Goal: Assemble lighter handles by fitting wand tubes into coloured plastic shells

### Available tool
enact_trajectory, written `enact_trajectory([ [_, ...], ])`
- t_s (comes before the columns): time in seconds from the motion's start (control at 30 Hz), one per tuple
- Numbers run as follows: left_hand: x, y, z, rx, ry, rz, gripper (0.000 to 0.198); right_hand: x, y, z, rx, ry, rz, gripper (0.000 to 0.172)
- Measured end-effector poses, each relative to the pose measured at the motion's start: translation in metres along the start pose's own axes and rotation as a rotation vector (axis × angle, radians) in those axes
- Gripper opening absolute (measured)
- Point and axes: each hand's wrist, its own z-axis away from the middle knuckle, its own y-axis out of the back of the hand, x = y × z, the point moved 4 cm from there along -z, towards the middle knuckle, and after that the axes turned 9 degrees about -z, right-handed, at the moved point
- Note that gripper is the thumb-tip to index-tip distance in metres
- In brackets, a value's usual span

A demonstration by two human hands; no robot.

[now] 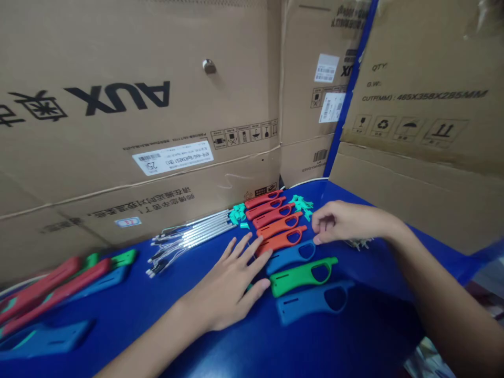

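The left hand (224, 286) lies flat and empty; just past its fingertips sit an orange plastic handle shell (281, 240) and a blue shell (290, 257), both likely light and stiff, best pinched at the slim end; the right hand (342, 223), loosely curled, holds nothing

Your handle shells (291, 257) sit in a row on the tbl (374, 336), metal rods (192, 240) just L of them, more shells (59, 286) further L. Cartons (118, 105) stand behind all of it.
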Motion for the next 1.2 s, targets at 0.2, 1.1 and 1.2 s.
enact_trajectory([
  [0.2, -0.011, -0.016, 0.021, -0.009, -0.001, -0.018, 0.058, -0.026, -0.069, 0.046, 0.011, 0.220, 0.144, 0.037],
  [1.1, 0.073, -0.016, 0.035, 0.415, -0.128, 0.107, 0.027, -0.021, -0.079, 0.035, 0.185, 0.315, 0.185, 0.023],
  [1.2, 0.055, -0.007, 0.043, 0.437, -0.081, 0.124, 0.016, -0.022, -0.084, 0.041, 0.267, 0.317, 0.220, 0.032],
])
